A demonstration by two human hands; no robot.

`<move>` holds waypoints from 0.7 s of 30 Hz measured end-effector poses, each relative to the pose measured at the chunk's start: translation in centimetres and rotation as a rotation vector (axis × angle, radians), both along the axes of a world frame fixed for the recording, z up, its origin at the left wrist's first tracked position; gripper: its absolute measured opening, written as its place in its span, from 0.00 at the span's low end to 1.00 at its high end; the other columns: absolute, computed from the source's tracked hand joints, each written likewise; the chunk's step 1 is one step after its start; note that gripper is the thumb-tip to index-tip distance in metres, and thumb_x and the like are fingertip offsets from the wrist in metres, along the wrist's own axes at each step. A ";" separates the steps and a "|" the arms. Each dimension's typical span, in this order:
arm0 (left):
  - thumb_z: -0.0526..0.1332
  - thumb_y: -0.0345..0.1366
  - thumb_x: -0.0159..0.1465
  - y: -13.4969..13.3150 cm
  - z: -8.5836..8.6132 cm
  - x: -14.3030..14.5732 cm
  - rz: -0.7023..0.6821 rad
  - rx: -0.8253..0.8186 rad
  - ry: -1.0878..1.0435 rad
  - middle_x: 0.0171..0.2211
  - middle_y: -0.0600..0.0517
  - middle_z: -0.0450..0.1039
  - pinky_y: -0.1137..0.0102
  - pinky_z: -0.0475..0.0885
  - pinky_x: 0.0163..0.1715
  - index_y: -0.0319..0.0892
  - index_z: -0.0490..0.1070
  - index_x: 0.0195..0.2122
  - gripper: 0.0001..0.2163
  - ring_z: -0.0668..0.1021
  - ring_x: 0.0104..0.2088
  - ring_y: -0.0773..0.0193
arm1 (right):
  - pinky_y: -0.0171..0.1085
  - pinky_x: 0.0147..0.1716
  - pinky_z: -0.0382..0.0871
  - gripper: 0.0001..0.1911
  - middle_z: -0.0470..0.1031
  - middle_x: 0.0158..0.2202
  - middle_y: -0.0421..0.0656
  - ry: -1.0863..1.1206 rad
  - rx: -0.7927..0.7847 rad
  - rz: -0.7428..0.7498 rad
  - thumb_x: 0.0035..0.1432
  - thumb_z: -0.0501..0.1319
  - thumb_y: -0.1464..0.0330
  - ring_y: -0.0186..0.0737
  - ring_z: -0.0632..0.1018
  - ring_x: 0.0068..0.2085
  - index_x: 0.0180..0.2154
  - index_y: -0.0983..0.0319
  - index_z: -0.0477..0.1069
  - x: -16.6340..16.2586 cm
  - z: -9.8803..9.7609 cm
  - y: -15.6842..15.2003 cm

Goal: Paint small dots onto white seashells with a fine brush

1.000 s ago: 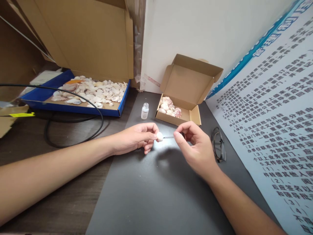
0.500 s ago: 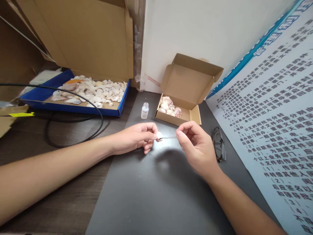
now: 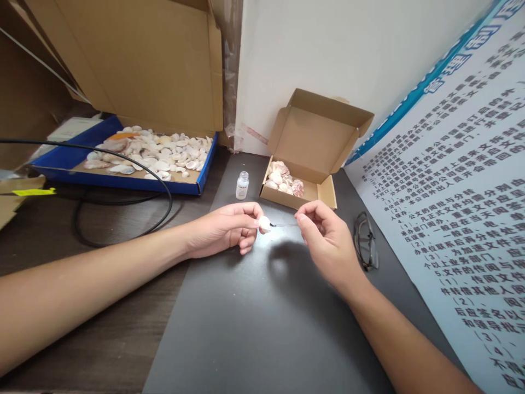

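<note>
My left hand (image 3: 229, 229) pinches a small white shell (image 3: 264, 223) between thumb and fingertips, just above the dark mat (image 3: 262, 328). My right hand (image 3: 324, 241) is closed on a thin brush (image 3: 285, 225) whose tip touches the shell. A small clear bottle (image 3: 242, 185) stands open behind my hands. Beside it sits a small open cardboard box (image 3: 305, 189) holding several pinkish shells.
A blue tray (image 3: 123, 178) with several pale shells lies at the back left, under a big cardboard flap (image 3: 135, 60). A black cable (image 3: 123, 158) loops over the wooden desk. Folded glasses (image 3: 365, 241) rest at the right, next to a printed poster (image 3: 463, 208).
My right hand drew a little away from the shell and then turned, with the brush tip staying at the shell. My left hand barely moved.
</note>
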State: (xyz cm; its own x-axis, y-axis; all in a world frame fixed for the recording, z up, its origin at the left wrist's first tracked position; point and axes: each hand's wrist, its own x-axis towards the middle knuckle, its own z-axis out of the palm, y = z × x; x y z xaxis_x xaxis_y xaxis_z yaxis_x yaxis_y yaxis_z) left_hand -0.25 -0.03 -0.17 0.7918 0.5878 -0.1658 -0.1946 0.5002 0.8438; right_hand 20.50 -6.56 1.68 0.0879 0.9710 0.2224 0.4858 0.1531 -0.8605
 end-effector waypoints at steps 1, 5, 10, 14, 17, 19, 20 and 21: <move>0.63 0.29 0.61 0.0 0.0 0.0 0.000 0.000 -0.006 0.29 0.55 0.71 0.74 0.67 0.24 0.38 0.69 0.34 0.03 0.70 0.21 0.73 | 0.33 0.23 0.56 0.06 0.59 0.21 0.33 -0.012 0.003 -0.012 0.62 0.58 0.67 0.31 0.61 0.23 0.31 0.59 0.66 0.0 0.0 0.0; 0.63 0.28 0.62 0.0 -0.1 0.0 0.008 0.016 -0.026 0.29 0.55 0.70 0.75 0.66 0.24 0.38 0.69 0.33 0.03 0.69 0.22 0.73 | 0.33 0.23 0.56 0.08 0.59 0.22 0.34 -0.016 0.012 -0.004 0.63 0.58 0.66 0.32 0.61 0.23 0.31 0.59 0.65 -0.1 0.2 -0.1; 0.63 0.28 0.62 -0.2 0.0 0.2 0.019 0.047 -0.016 0.29 0.55 0.69 0.75 0.66 0.24 0.38 0.69 0.33 0.03 0.69 0.22 0.74 | 0.33 0.23 0.56 0.07 0.60 0.22 0.34 -0.016 0.065 0.035 0.63 0.58 0.66 0.31 0.61 0.23 0.32 0.59 0.65 -0.3 0.2 -0.4; 0.64 0.30 0.62 -0.2 0.0 0.2 0.016 0.071 0.008 0.26 0.57 0.68 0.74 0.66 0.24 0.39 0.69 0.33 0.04 0.68 0.22 0.73 | 0.34 0.23 0.55 0.06 0.61 0.23 0.34 -0.018 0.091 0.058 0.63 0.59 0.66 0.31 0.61 0.23 0.33 0.59 0.66 -0.3 0.2 -0.5; 0.65 0.31 0.62 -0.2 0.0 0.2 0.022 0.077 0.028 0.25 0.57 0.67 0.74 0.66 0.24 0.39 0.68 0.33 0.05 0.68 0.22 0.73 | 0.34 0.23 0.56 0.06 0.61 0.23 0.34 -0.028 0.101 0.057 0.63 0.59 0.66 0.32 0.62 0.23 0.33 0.59 0.67 -0.3 0.1 -0.5; 0.65 0.31 0.61 -0.2 0.0 0.2 0.021 0.075 0.036 0.26 0.57 0.67 0.74 0.66 0.24 0.39 0.68 0.33 0.06 0.68 0.22 0.73 | 0.34 0.23 0.56 0.06 0.62 0.23 0.34 -0.039 0.107 0.051 0.63 0.60 0.66 0.32 0.62 0.23 0.33 0.59 0.67 -0.3 0.1 -0.5; 0.66 0.31 0.61 -0.2 0.0 0.2 0.021 0.073 0.038 0.26 0.57 0.68 0.74 0.65 0.24 0.39 0.68 0.33 0.06 0.68 0.22 0.73 | 0.34 0.23 0.57 0.05 0.62 0.23 0.34 -0.043 0.110 0.049 0.62 0.60 0.66 0.32 0.62 0.23 0.33 0.58 0.67 -0.3 0.1 -0.5; 0.66 0.31 0.61 -0.2 0.0 0.2 0.021 0.072 0.039 0.26 0.57 0.68 0.73 0.65 0.24 0.39 0.68 0.33 0.06 0.68 0.22 0.73 | 0.34 0.23 0.57 0.05 0.62 0.23 0.34 -0.046 0.113 0.047 0.62 0.60 0.66 0.32 0.62 0.23 0.33 0.58 0.67 -0.3 0.1 -0.5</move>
